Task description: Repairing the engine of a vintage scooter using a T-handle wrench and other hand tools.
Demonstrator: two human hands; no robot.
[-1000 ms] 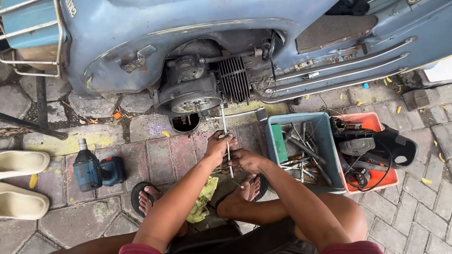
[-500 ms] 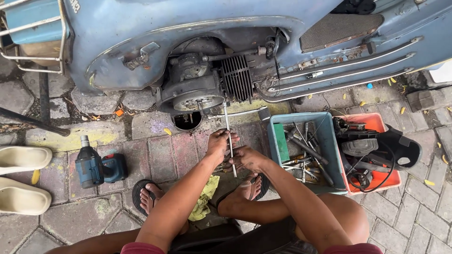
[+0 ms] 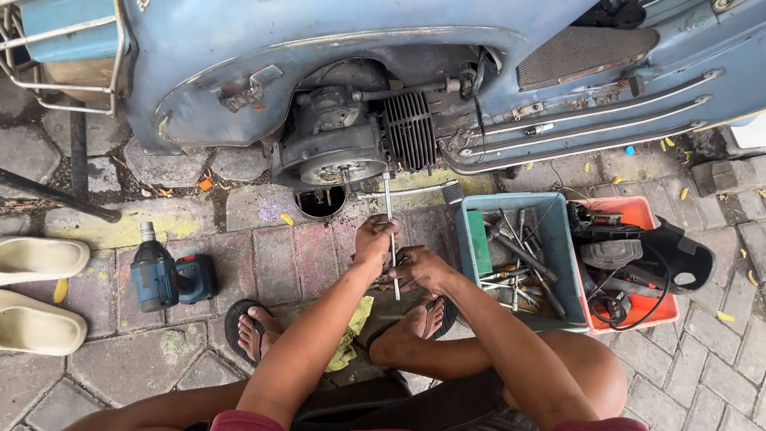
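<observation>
I sit on a paved floor in front of a blue scooter (image 3: 239,88) with its engine (image 3: 343,148) exposed. My left hand (image 3: 375,239) grips a long metal socket wrench (image 3: 389,215) around its middle. The wrench's upper end points toward the engine's underside. My right hand (image 3: 423,270) holds the same wrench near its lower end, just right of the left hand. A yellow rag (image 3: 351,331) lies under my arms between my sandalled feet.
A blue bin of hand tools (image 3: 479,243) stands at my right, beside an orange tray (image 3: 638,219) holding a power tool and cable. A blue cordless impact driver (image 3: 163,275) lies at the left, near two pale sandals (image 3: 40,291).
Both hands have stayed on the wrench with only a slight shift. The view has drifted a little.
</observation>
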